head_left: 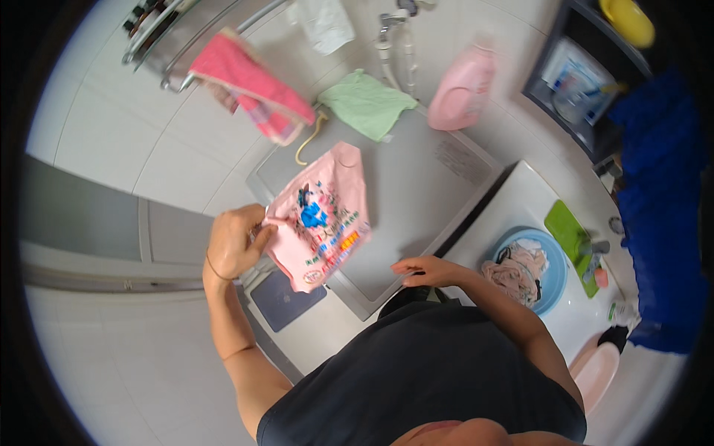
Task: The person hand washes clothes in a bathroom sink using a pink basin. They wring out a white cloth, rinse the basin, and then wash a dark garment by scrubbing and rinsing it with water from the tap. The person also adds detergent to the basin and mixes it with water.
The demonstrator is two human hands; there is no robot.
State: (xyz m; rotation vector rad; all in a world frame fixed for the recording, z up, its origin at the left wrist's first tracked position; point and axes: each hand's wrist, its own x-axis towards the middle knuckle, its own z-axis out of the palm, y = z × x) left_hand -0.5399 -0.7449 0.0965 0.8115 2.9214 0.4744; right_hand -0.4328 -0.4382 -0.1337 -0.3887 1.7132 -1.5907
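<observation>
My left hand [237, 242] grips one edge of a pink plastic refill pouch [346, 184], which bears printed writing and pictures. The pouch hangs tilted above the left side of a flat grey lid or top [401, 189]. Nothing is in my right hand [429, 271], whose fingers reach over the front edge of that grey surface. Toward the back right of it stands a pink detergent bottle [463, 89]. A pale green cloth [368, 103] lies at the back edge, with a cream hook [312, 139] to its left.
Right of the grey top, a blue basin [558, 279] of crumpled clothes rests on a white counter [524, 189] near a green mat [563, 240]. Pink towels [251, 72] hang from a rail at the back left. A tap [393, 22] is on the wall. Dark shelves [574, 134] stand right.
</observation>
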